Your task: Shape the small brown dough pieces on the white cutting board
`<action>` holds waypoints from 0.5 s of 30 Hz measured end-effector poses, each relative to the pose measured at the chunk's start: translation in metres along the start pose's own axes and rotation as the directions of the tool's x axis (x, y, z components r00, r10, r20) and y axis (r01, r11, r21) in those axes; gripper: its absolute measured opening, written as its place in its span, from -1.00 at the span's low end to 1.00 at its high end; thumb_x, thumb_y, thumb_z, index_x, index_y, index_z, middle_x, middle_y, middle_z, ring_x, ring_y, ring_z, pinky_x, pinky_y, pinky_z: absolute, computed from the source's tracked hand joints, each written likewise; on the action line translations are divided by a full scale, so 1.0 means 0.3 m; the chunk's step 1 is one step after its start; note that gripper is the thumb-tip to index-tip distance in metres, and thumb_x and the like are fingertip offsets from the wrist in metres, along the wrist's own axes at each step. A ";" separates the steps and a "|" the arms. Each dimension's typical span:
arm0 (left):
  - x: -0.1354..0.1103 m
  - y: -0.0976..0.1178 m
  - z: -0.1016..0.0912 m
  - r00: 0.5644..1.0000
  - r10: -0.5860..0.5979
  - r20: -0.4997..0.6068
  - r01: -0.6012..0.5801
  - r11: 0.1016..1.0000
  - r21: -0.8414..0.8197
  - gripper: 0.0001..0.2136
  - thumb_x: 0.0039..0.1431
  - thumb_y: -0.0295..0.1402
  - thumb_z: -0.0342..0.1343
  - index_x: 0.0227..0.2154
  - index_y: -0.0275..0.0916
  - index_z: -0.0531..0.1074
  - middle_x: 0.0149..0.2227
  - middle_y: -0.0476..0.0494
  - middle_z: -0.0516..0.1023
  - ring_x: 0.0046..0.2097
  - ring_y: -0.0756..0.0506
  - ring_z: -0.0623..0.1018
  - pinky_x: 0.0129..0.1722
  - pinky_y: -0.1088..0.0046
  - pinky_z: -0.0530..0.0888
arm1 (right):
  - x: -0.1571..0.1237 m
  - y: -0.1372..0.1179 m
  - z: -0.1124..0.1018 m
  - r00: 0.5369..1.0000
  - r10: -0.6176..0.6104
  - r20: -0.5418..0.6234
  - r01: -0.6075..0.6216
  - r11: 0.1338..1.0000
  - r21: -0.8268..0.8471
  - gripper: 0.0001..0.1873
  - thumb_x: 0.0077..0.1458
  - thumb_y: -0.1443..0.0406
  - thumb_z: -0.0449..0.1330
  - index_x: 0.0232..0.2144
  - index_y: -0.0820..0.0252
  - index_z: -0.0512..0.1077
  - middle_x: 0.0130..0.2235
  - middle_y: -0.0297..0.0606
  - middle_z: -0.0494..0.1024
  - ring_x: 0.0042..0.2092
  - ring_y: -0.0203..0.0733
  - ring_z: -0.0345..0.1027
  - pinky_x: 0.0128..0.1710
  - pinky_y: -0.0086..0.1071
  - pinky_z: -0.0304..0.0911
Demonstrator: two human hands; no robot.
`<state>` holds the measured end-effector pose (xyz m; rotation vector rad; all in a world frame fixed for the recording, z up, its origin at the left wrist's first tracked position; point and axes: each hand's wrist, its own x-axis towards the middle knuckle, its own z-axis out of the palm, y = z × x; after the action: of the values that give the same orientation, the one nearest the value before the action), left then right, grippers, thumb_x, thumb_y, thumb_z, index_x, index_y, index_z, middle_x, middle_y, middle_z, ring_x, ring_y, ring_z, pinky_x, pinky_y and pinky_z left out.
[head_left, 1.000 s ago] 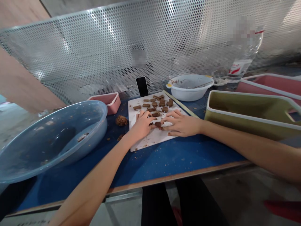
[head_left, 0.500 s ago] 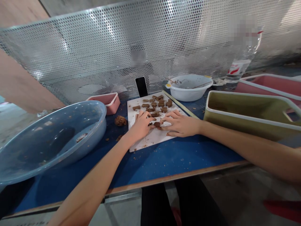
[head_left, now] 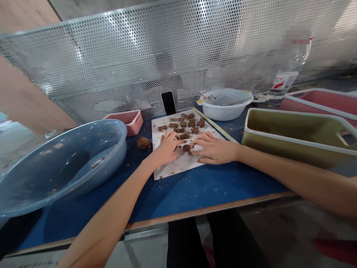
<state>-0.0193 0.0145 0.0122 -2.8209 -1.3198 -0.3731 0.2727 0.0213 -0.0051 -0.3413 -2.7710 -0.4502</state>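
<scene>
On a white board (head_left: 167, 172) lies a short brown lump (head_left: 186, 148) of a clay-like material, between my two hands. My left hand (head_left: 167, 147) rests at its left, fingers apart and bent down toward the board, their tips partly hidden. From the right, my right hand (head_left: 214, 149) reaches in with spread fingers, its fingertips at the lump's right side. Neither hand is wrapped round it. Beyond the fingers, several shaped brown pieces (head_left: 191, 123) lie on the board. A larger rough brown clump (head_left: 143, 143) sits on the blue table just left of the board.
A big blue basin (head_left: 122, 149) stands at left, a small pink box (head_left: 136, 124) behind it. A phone (head_left: 168, 103) leans against the perforated metal screen (head_left: 125, 74). At right are a white basin (head_left: 223, 111), a yellowish strip (head_left: 214, 124), an olive bin (head_left: 295, 143) and a bottle (head_left: 284, 80).
The fingers have parted slightly around the brown lump, which now shows more of its round end. Both hands otherwise stay in nearly the same place.
</scene>
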 end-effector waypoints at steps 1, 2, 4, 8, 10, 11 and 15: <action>-0.001 -0.001 -0.001 1.000 -0.003 0.002 0.003 1.000 0.004 -0.62 0.42 -0.50 0.05 0.16 -0.15 0.64 0.16 -0.33 0.42 0.22 -0.40 0.36 0.27 -0.18 0.37 | 0.000 0.000 -0.003 1.000 -0.003 -0.012 0.003 1.000 0.016 -0.59 0.57 0.10 0.06 0.23 0.05 0.58 0.22 0.00 0.49 0.21 0.18 0.25 0.20 0.08 0.18; -0.001 -0.001 -0.003 1.000 -0.002 0.008 0.002 1.000 0.006 -0.61 0.41 -0.52 0.05 0.15 -0.15 0.65 0.16 -0.33 0.42 0.22 -0.40 0.37 0.28 -0.17 0.36 | -0.001 0.001 -0.005 1.000 0.003 -0.028 -0.002 0.999 0.034 -0.59 0.57 0.10 0.07 0.24 0.04 0.58 0.21 0.00 0.50 0.19 0.17 0.26 0.19 0.07 0.18; -0.001 0.002 -0.006 1.000 0.004 0.020 -0.004 1.000 0.003 -0.62 0.40 -0.52 0.04 0.12 -0.16 0.66 0.14 -0.32 0.43 0.20 -0.38 0.37 0.28 -0.15 0.37 | -0.004 0.006 -0.006 0.996 0.059 -0.071 -0.054 0.996 0.072 -0.59 0.57 0.12 0.07 0.26 0.02 0.58 0.18 -0.01 0.50 0.18 0.15 0.28 0.17 0.05 0.19; -0.002 0.015 -0.020 0.999 -0.002 0.033 0.003 0.999 -0.036 -0.69 0.43 -0.41 0.13 0.11 -0.15 0.67 0.14 -0.31 0.44 0.24 -0.39 0.37 0.32 -0.15 0.35 | -0.012 0.019 -0.003 0.936 0.307 -0.172 -0.284 0.948 0.145 -0.58 0.58 0.15 0.04 0.22 0.01 0.62 0.13 0.00 0.51 0.19 0.17 0.29 0.14 0.05 0.18; -0.002 0.016 -0.025 0.999 -0.017 0.046 0.020 0.998 -0.065 -0.70 0.42 -0.27 0.22 0.13 -0.13 0.66 0.16 -0.31 0.43 0.27 -0.41 0.36 0.35 -0.19 0.33 | -0.012 0.022 -0.002 0.898 0.399 -0.186 -0.369 0.913 0.175 -0.59 0.57 0.15 0.05 0.19 -0.02 0.65 0.11 -0.02 0.51 0.18 0.17 0.29 0.13 0.05 0.17; -0.001 0.015 -0.026 0.998 -0.022 0.056 0.027 0.997 -0.078 -0.67 0.40 -0.20 0.27 0.14 -0.12 0.65 0.18 -0.30 0.42 0.28 -0.42 0.35 0.36 -0.20 0.32 | -0.012 0.022 -0.003 0.886 0.427 -0.184 -0.395 0.900 0.184 -0.59 0.57 0.15 0.06 0.18 -0.03 0.66 0.10 -0.03 0.52 0.17 0.16 0.30 0.13 0.05 0.16; 0.006 0.002 -0.019 0.994 -0.050 0.098 0.060 0.993 -0.100 -0.55 0.29 -0.05 0.41 0.17 -0.07 0.65 0.21 -0.29 0.39 0.29 -0.45 0.32 0.37 -0.22 0.31 | -0.007 0.015 -0.005 0.868 0.465 -0.175 -0.432 0.880 0.196 -0.60 0.56 0.16 0.07 0.16 -0.06 0.68 0.08 -0.06 0.53 0.14 0.13 0.31 0.11 0.04 0.13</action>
<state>-0.0188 0.0148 0.0182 -2.9252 -1.4389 -0.3198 0.2764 0.0244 -0.0032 -0.8254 -2.3857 -0.1465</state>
